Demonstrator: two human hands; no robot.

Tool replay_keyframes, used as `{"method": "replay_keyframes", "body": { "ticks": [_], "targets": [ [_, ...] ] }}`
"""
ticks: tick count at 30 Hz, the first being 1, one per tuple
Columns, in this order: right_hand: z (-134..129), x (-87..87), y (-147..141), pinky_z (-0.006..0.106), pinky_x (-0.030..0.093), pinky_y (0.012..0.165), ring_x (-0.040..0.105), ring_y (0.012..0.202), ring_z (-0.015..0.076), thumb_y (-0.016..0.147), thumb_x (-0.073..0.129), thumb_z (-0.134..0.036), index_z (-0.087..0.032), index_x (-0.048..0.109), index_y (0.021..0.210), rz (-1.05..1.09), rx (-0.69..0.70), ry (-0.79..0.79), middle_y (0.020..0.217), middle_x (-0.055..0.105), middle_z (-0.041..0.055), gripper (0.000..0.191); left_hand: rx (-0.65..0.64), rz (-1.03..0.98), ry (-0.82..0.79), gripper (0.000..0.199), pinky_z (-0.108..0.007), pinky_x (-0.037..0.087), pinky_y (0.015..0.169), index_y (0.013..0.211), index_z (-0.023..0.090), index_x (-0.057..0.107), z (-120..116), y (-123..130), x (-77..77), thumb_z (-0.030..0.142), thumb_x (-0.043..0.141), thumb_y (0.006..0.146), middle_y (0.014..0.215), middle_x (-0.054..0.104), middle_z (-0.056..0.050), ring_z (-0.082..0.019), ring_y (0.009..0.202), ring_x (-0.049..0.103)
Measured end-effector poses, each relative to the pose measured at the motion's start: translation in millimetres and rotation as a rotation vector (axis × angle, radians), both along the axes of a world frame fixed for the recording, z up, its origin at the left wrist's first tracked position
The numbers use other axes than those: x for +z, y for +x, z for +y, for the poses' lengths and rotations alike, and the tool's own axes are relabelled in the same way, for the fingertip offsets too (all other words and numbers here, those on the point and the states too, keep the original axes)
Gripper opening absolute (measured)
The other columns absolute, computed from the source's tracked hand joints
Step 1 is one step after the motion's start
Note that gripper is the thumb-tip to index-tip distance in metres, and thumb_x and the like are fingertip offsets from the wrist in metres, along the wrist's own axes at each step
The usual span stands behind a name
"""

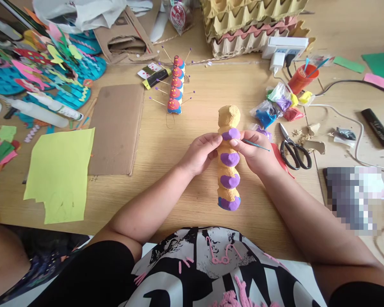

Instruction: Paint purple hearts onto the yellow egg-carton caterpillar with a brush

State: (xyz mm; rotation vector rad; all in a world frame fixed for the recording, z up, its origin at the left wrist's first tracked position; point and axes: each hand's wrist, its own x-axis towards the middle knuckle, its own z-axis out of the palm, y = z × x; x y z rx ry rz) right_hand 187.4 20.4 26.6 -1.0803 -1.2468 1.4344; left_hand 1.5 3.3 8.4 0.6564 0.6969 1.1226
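Note:
A strip of egg carton cups (229, 169), coloured orange-yellow with purple clay patches on several bumps, stands lengthwise before me above the table. My left hand (201, 152) grips its left edge near the second bump from the top. On the opposite side, my right hand (254, 150) has its thumb against the purple patch (231, 134) on that bump. A thin teal clay tool (257, 145) is tucked between the right fingers, pointing right. Farther back sits a red and blue egg carton caterpillar (176, 85) with purple-tipped sticks along its sides.
Black-handled scissors (295, 149), bagged coloured clay (269, 111) and an orange cup (303, 79) lie to the right. Stacked egg trays (249, 25) and a power strip (284, 46) are behind. Leftward are cardboard (115, 128), yellow paper (60, 170), glue bottles (40, 111) and another person's arm (4, 260).

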Motion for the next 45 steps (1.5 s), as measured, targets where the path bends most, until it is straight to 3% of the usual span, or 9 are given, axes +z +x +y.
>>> {"method": "replay_keyframes", "body": {
  "ticks": [16,25,28,32,37,45],
  "targets": [
    [-2.2,-1.8,1.7,0.031,0.052,0.068,0.062,0.073,0.0152,0.061,0.112,-0.069,-0.022,0.079,0.075,-0.041,0.052,-0.025,0.079,0.075,0.0001,0.059,0.059,0.081,0.041,0.062,-0.026,0.056,0.069,0.075,0.019,0.072,1.2,4.2,1.1,0.062,0.114,0.061,0.077,0.078,0.002,-0.011,0.068,0.07],
    [-1.5,-5.6,1.6,0.032,0.054,0.073,0.063,0.077,0.0155,0.063,0.113,-0.064,-0.023,0.079,0.081,0.092,0.103,-0.101,0.084,0.075,-0.0006,0.057,-0.011,0.035,-0.028,0.062,-0.028,0.057,0.066,0.084,0.019,0.076,1.6,-0.1,-0.8,0.066,0.112,0.064,0.083,0.081,-0.001,-0.013,0.07,0.073],
    [-1.8,-4.3,2.6,0.031,0.055,0.073,0.063,0.077,0.0151,0.063,0.115,-0.058,-0.024,0.079,0.086,0.122,0.162,-0.112,0.084,0.074,-0.0019,0.055,0.017,0.009,-0.05,0.063,-0.028,0.057,0.065,0.081,0.02,0.072,1.2,0.5,-1.4,0.066,0.111,0.066,0.081,0.08,0.001,-0.014,0.069,0.074],
    [-0.3,-3.4,4.3,0.034,0.061,0.079,0.069,0.081,0.018,0.07,0.111,-0.063,-0.025,0.078,0.088,0.246,0.248,-0.153,0.086,0.075,-0.0008,0.054,0.015,-0.005,-0.043,0.063,-0.028,0.058,0.064,0.079,0.021,0.072,0.6,1.5,-0.3,0.068,0.111,0.064,0.078,0.078,0.001,-0.015,0.069,0.074],
    [1.7,-6.5,4.3,0.031,0.06,0.071,0.064,0.067,0.0142,0.075,0.109,-0.062,-0.024,0.077,0.085,0.351,0.266,-0.2,0.077,0.071,-0.003,0.051,-0.027,-0.013,-0.001,0.061,-0.029,0.06,0.068,0.085,0.02,0.076,0.4,-0.4,2.8,0.069,0.109,0.068,0.08,0.079,-0.001,-0.018,0.075,0.078],
    [1.0,-4.9,1.6,0.032,0.059,0.069,0.065,0.069,0.0157,0.065,0.112,-0.066,-0.024,0.073,0.081,0.325,0.208,-0.198,0.077,0.071,-0.0023,0.059,0.009,0.09,-0.011,0.065,-0.031,0.058,0.063,0.081,0.022,0.074,1.4,0.9,4.9,0.07,0.112,0.06,0.08,0.079,-0.002,-0.018,0.071,0.074]
  ]
}}
